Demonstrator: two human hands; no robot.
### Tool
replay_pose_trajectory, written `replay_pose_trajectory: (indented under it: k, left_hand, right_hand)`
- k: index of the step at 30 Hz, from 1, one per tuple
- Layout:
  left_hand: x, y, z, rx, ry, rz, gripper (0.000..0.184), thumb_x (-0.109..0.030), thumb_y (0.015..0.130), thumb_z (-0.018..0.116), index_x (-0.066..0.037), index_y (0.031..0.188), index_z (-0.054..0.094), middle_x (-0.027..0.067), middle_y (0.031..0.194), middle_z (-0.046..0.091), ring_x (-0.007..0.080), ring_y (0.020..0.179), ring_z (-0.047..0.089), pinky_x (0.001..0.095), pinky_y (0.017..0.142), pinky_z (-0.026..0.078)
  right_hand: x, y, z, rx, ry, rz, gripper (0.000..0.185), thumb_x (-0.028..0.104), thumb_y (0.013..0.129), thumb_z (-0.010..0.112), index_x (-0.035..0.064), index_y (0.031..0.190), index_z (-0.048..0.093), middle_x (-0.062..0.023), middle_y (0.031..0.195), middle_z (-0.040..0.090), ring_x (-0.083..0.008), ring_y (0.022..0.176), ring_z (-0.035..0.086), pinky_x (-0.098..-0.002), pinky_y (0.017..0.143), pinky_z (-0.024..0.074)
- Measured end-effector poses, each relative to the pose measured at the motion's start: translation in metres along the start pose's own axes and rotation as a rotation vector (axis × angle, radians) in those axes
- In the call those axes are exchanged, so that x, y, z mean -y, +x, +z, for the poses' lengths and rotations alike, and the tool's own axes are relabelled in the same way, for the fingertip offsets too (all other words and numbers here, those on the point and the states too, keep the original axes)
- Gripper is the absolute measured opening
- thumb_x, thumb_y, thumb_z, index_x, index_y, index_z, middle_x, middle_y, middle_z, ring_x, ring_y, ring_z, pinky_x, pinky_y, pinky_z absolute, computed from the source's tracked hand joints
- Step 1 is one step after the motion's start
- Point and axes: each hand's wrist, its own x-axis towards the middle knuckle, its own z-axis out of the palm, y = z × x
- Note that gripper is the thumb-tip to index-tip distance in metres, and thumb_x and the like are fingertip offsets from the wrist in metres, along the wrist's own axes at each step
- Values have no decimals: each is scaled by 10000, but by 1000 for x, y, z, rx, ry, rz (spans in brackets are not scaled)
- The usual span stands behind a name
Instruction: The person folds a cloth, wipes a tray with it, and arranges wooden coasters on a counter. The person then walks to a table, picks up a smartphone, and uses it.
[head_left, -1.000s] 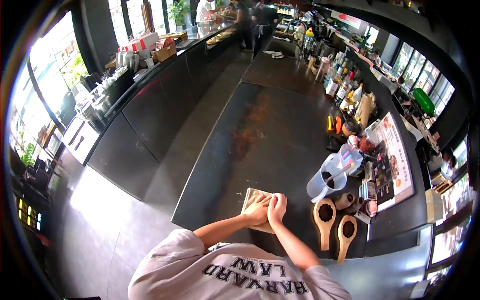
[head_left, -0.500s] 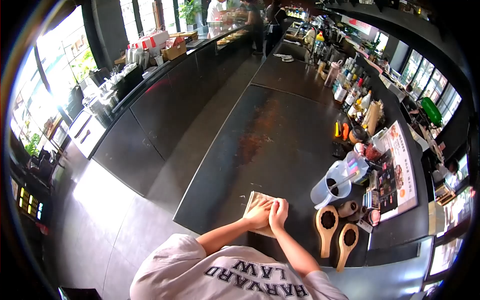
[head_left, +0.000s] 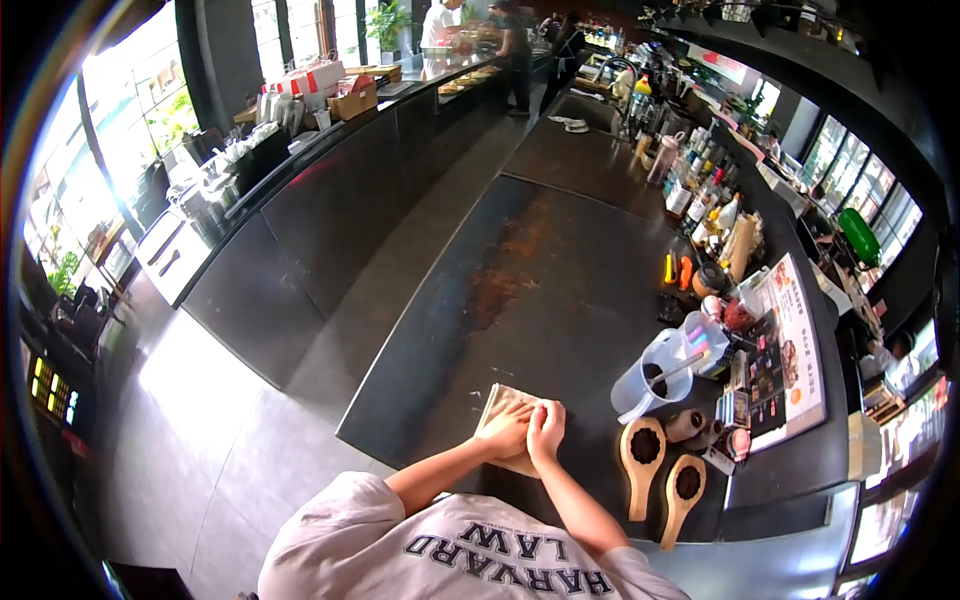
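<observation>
On the dark counter (head_left: 430, 400) in front of me lies a folded beige cloth (head_left: 497, 397). My left hand (head_left: 505, 430) rests flat over it with the fingers stretched out. Right against it is my right hand (head_left: 546, 428), its fingers curled together near the cloth's right edge; whatever may be inside them is hidden. To the right lie two wooden molds with long handles (head_left: 640, 480) (head_left: 672, 515), each with a dark hollow. Behind them stands a translucent plastic pitcher (head_left: 632, 390) with a dark round patch showing in it.
Two small dark cylinders (head_left: 684, 425) sit beside the molds. A menu board (head_left: 800, 370) leans at the right. Bottles (head_left: 700, 195) line the counter's right side up to a sink (head_left: 590, 110). Across the aisle runs another counter (head_left: 340, 210), with people at its far end.
The view has shifted slightly, so the counter and its items sit a little lower and further left. My hands stay together on the cloth.
</observation>
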Motion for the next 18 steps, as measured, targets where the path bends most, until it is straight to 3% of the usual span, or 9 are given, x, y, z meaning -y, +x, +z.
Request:
replay_pose_trajectory:
  k: [3,8,10,12,13,14,16,17,18]
  left_hand:
    - [-10,2,-20,51,-34,-62,371,-150,679,564,-3,1018,607,139,1146,555,276,1191,397,397,1039,247]
    - [-4,-7,-15,-82,17,-72,275,-126,647,575,-24,898,626,118,1024,601,247,1073,492,378,953,324]
    - [-9,-6,-22,-80,56,-70,235,-130,689,566,-25,891,624,118,934,626,270,927,566,362,856,412]
    - [-15,-1,-22,-65,-203,-298,198,-147,731,563,-13,862,629,130,789,639,309,721,596,356,689,476]
    - [-24,1,-36,-77,-354,-348,192,-160,747,566,7,821,624,112,639,610,259,554,572,323,534,459]
    - [-25,3,-40,2,-481,-380,174,-153,742,579,13,787,611,88,610,585,216,548,557,308,527,439]
    - [-28,7,-43,161,-741,-443,163,-137,732,605,24,719,584,39,553,535,132,536,527,279,512,400]
    - [-28,9,-46,198,-802,-374,183,-143,765,578,-2,652,549,-16,532,453,75,480,437,257,441,342]
    - [-27,6,-43,237,-916,-515,192,-154,775,575,-22,639,540,-23,524,440,69,466,422,250,422,321]
  right_hand:
    - [3,-1,-1,29,78,11,77,84,818,468,13,815,498,-159,806,537,-350,788,522,-420,695,422]
    - [7,0,-4,111,81,16,94,93,844,473,17,825,524,-149,785,545,-322,734,553,-379,647,443]
    - [8,10,-10,248,201,114,118,135,836,522,20,820,543,-119,755,566,-242,672,570,-330,604,450]
    - [17,20,-28,432,263,282,134,162,828,542,30,804,543,-85,679,557,-167,622,554,-295,575,442]
    - [23,28,-39,504,226,286,156,174,824,544,22,790,528,-52,615,535,-120,600,533,-272,563,430]
    - [18,32,-46,645,311,289,191,175,840,515,34,712,510,-22,580,502,-104,544,502,-261,507,401]
    - [16,33,-50,771,550,595,256,202,853,475,72,633,491,-1,546,472,-91,478,451,-249,450,356]
    - [9,26,-46,727,587,703,276,221,856,460,91,614,488,4,540,462,-84,462,432,-245,434,337]
    - [1,17,-38,682,624,807,297,240,859,445,109,596,486,10,533,451,-78,446,412,-241,418,319]
